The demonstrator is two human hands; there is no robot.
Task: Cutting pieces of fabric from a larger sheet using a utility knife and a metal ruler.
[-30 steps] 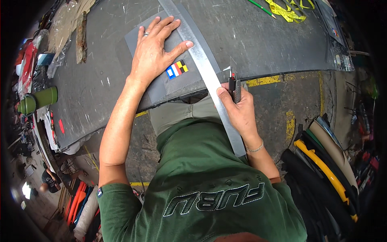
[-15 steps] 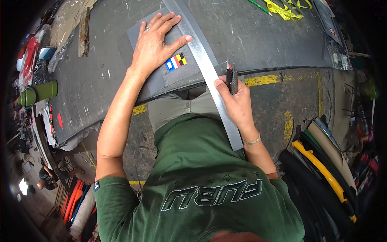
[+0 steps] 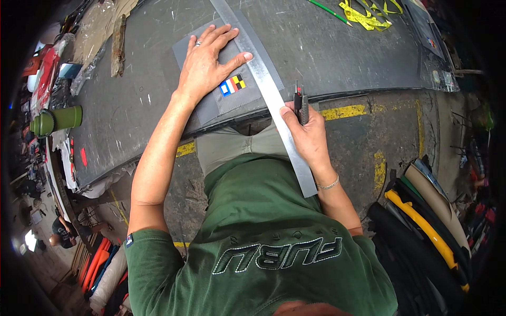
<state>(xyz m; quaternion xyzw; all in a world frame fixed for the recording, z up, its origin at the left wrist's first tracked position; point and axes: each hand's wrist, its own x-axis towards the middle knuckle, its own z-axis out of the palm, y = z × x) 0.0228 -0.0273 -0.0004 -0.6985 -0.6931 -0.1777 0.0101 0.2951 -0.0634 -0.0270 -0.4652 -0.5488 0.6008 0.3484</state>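
Observation:
My left hand (image 3: 207, 67) lies open on a grey sheet (image 3: 196, 47) at the table's near edge, fingers spread and thumb touching a long metal ruler (image 3: 264, 79). Under and beside its palm is a grey panel (image 3: 243, 100) with a small colourful flag patch (image 3: 232, 85). The ruler slants across the sheet and runs past the table edge toward my body. My right hand (image 3: 311, 136) grips the ruler's near part, thumb on top. Two slim tools also stand up from that hand: a black pen-like one (image 3: 298, 100) and a grey one with a textured grip (image 3: 304, 111).
On the dark table (image 3: 153, 68) are a green pencil (image 3: 331, 12), a yellow tape measure (image 3: 363, 18) and a wooden strip (image 3: 118, 47). A green bottle (image 3: 60, 119) lies at the left. Rolls of material (image 3: 421, 221) lean at lower right; another person (image 3: 64, 231) is far left.
The whole view has shifted slightly. My left hand stays spread on the sheet, and my right hand keeps its grip on the ruler and the slim tools.

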